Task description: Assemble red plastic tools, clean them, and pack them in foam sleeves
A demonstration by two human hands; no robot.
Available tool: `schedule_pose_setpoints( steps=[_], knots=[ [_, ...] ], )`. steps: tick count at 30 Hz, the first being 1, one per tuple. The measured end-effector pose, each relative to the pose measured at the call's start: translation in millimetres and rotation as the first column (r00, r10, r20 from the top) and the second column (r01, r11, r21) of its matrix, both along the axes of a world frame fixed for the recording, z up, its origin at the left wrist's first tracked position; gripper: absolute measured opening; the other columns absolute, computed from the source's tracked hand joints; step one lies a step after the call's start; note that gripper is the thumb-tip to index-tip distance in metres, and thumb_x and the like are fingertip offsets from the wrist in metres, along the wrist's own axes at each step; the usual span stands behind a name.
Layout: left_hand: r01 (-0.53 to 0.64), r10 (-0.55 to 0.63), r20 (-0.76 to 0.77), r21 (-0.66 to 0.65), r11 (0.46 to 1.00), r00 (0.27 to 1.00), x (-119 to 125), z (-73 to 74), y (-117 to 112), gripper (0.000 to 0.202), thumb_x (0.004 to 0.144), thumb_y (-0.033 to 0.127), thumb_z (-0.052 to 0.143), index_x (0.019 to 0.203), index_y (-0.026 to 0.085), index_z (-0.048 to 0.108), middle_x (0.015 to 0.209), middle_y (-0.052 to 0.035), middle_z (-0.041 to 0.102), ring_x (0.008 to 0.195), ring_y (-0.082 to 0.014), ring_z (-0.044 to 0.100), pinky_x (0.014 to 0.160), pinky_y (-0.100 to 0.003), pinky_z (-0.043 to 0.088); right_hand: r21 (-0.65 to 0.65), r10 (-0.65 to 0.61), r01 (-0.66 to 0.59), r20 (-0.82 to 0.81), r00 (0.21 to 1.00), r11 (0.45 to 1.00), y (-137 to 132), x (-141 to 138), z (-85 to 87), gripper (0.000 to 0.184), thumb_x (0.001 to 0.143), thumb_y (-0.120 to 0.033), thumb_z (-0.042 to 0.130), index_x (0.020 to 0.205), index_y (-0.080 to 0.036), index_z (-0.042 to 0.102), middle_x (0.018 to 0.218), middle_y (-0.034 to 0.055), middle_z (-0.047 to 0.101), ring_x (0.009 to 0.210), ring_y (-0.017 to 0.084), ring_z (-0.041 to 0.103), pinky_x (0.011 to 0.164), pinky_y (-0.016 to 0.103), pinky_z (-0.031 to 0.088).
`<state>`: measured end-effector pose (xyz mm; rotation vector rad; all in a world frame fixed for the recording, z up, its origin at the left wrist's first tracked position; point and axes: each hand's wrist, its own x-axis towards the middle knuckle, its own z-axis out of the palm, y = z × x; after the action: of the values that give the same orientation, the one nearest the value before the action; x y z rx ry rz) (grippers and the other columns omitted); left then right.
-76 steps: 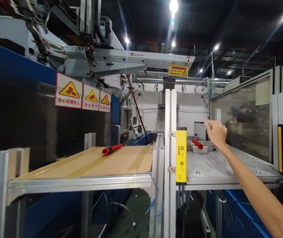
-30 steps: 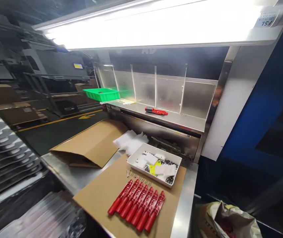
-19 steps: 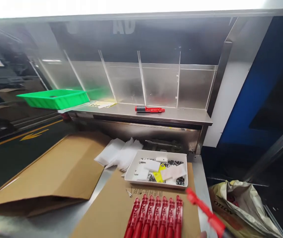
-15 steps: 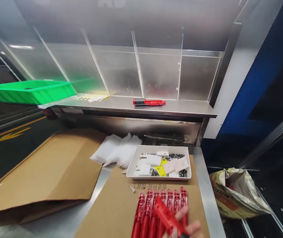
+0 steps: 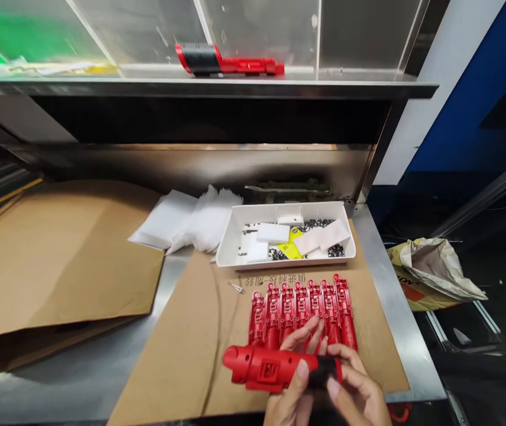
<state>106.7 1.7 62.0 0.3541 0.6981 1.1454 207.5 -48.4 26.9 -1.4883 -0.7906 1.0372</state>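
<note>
A red housing (image 5: 257, 364) with a black end is held above a cardboard sheet (image 5: 191, 355), near the front edge of the counter (image 5: 417, 361). Its middle is clasped by the curled left hand (image 5: 287, 407); its black end is pinched by the right hand (image 5: 365, 397). Beyond it, seven red pieces (image 5: 301, 305) are lined up, and a white tray (image 5: 286, 262) is set at the sheet's back edge.

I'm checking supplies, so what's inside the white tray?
The white tray holds small black parts, flat pale pieces and a yellow card. What lies beneath the pieces and card is hidden.
</note>
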Motion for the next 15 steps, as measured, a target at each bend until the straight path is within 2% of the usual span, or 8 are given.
schedule_pose_setpoints(
  steps=[3, 6, 11, 15],
  knots=[
    [0.05, -0.05, -0.056, 0.015, 0.999, 0.997, -3.6, -25.8, -17.0, 0.035, 0.071, 0.039, 0.084, 0.103, 0.029, 0.075, 0.128, -0.005, 0.069, 0.131, -0.0347, 0.052, 0.116, -0.049, 0.035, -0.001, 0.009, -0.009, -0.185, 0.983, 1.0, -13.1, -4.1, -24.2, 0.044, 0.076, -0.063, 0.068, 0.083, -0.022, 0.081, 0.113, 0.0124, 0.064, 0.094, 0.024, 0.067, 0.083, 0.028, 0.054],
    [0.081, -0.076, -0.12, 0.045, 0.996, 0.99, -11.3, -41.1, -38.2, 0.034, 0.071, 0.038, 0.084, 0.102, 0.028, 0.075, 0.124, -0.006, 0.07, 0.128, -0.0348, 0.054, 0.114, -0.049, 0.038, 0.021, 0.004, 0.003, -0.304, 0.953, 1.0, -32.9, -11.0, -40.6, 0.038, 0.075, -0.058, 0.071, 0.086, -0.023, 0.08, 0.11, 0.0104, 0.064, 0.089, 0.022, 0.066, 0.082, 0.028, 0.054],
    [0.1, -0.084, -0.158, 0.1, 0.99, 0.984, -36.5, -55.0, -88.1, 0.031, 0.074, 0.038, 0.081, 0.103, 0.028, 0.074, 0.121, -0.0069, 0.071, 0.126, -0.0326, 0.055, 0.114, -0.047, 0.036, 0.075, 0.037, -0.015, -0.3, 0.953, 0.997, -79.1, -32.0, -54.2, 0.035, 0.074, -0.056, 0.073, 0.084, -0.024, 0.08, 0.105, 0.0106, 0.065, 0.105, 0.027, 0.061, 0.094, 0.034, 0.051],
    [0.144, -0.072, -0.236, 0.303, 0.942, 0.969, -72.0, -58.4, -140.2, 0.02, 0.081, 0.037, 0.075, 0.1, 0.031, 0.073, 0.12, -0.0042, 0.07, 0.126, -0.0298, 0.055, 0.111, -0.044, 0.04, 0.117, 0.084, -0.052, -0.282, 0.956, 0.992, -126.8, -55.0, -53.7, 0.034, 0.073, -0.056, 0.074, 0.084, -0.025, 0.08, 0.111, 0.0105, 0.06, 0.113, 0.031, 0.058, 0.089, 0.035, 0.054]
  ],
)
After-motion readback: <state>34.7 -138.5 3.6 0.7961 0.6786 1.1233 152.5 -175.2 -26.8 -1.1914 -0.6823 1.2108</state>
